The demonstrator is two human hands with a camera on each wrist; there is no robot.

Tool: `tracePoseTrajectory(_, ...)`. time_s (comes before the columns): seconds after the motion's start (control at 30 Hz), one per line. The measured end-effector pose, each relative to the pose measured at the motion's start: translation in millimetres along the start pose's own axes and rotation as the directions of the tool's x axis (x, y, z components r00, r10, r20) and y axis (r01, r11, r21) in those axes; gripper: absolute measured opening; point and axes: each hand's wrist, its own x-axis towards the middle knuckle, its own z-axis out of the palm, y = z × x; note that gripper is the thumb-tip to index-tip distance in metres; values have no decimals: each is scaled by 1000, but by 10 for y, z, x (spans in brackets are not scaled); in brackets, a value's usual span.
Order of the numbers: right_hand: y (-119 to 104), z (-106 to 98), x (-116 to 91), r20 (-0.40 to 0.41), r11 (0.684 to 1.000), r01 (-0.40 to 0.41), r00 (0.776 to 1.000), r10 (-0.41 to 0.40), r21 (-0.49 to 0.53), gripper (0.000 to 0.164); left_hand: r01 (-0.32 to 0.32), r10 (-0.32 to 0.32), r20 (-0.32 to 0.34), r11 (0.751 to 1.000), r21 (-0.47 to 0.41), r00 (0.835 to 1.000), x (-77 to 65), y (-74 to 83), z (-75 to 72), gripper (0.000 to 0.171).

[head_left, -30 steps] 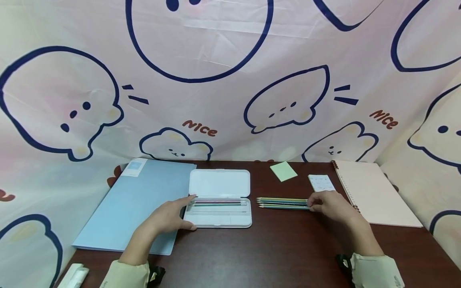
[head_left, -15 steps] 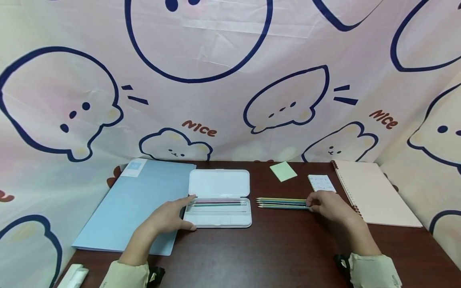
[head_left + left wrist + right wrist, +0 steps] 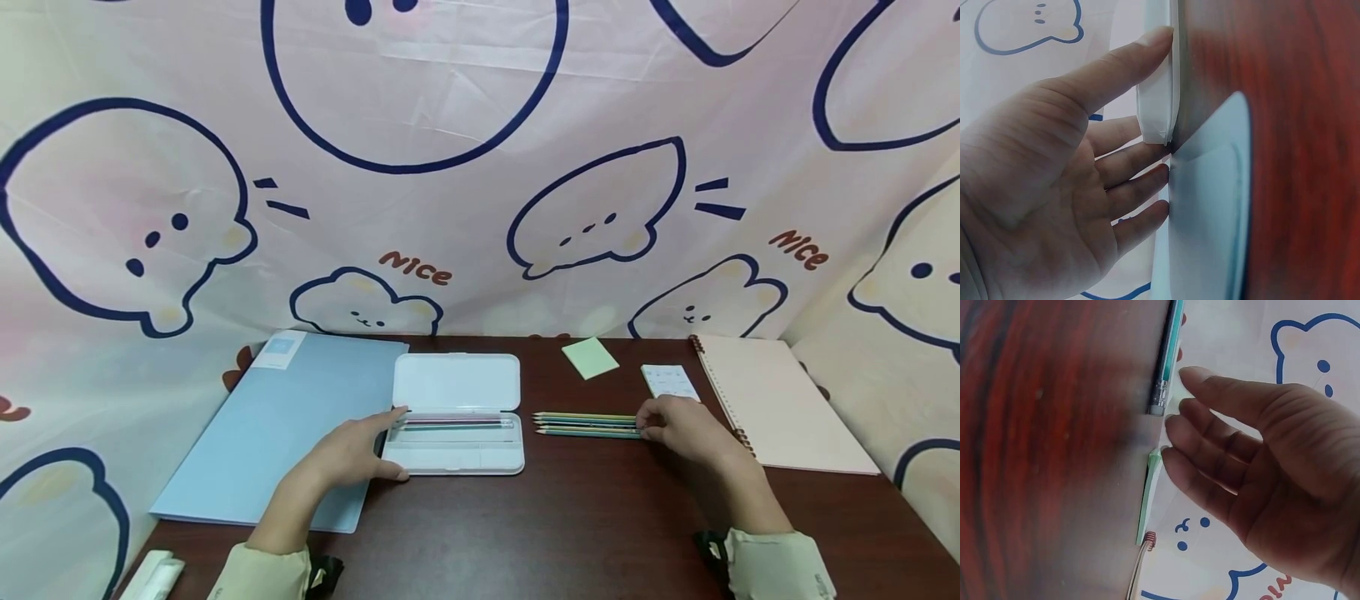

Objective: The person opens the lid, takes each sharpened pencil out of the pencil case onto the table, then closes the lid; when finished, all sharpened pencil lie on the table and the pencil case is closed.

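Loosely parted, my right hand (image 3: 681,427) sat at the right ends of pencils (image 3: 585,423) I judged light, stiff, best pinched there, my left hand (image 3: 345,454) spread against the case (image 3: 456,383).

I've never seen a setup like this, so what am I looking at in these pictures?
There is no machine, just a person's left hand and right hand, both bare. The wide view comes from a head camera looking forward and down; the two close views come from cameras on each wrist. On the dark table lie a blue folder, an open white pencil case with slim items inside, loose pencils, green sticky notes, a small printed pad and a spiral notebook. The left hand touches the case's left end, its thumb at the near edge. The right hand is at the eraser ends of the loose pencils; whether it grips them is unclear.
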Motion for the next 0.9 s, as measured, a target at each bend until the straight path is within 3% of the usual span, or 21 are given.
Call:
tracePoseTrajectory(0.17, -83, 0, 60, -42, 996, 52, 998, -49, 74, 3, -1, 1, -6, 1000, 2, 1000, -7, -9, -1, 101)
tracePoseTrajectory(0.27, -219, 6, 128, -43, 988, 85, 996, -80, 129, 6, -1, 1, -15, 1000, 7, 1000, -13, -17, 1, 101)
tracePoseTrajectory(0.6, -1068, 87, 467, -2, 948, 236, 970, -241, 216, 14, -4, 4, -13, 1000, 1, 1000, -4, -23, 18, 101)
tracePoseTrajectory(0.77, -1485, 205, 647, 55, 921, 327, 937, -345, 210, 17, -2, 2, -9, 1000, -3, 1000, 3, -5, 13, 101)
tracePoseTrajectory(0.9, -1704, 302, 745, 111, 926, 337, 927, -358, 171, 18, 0, 0, -12, 1000, -4, 1000, 2, 12, 10, 100)
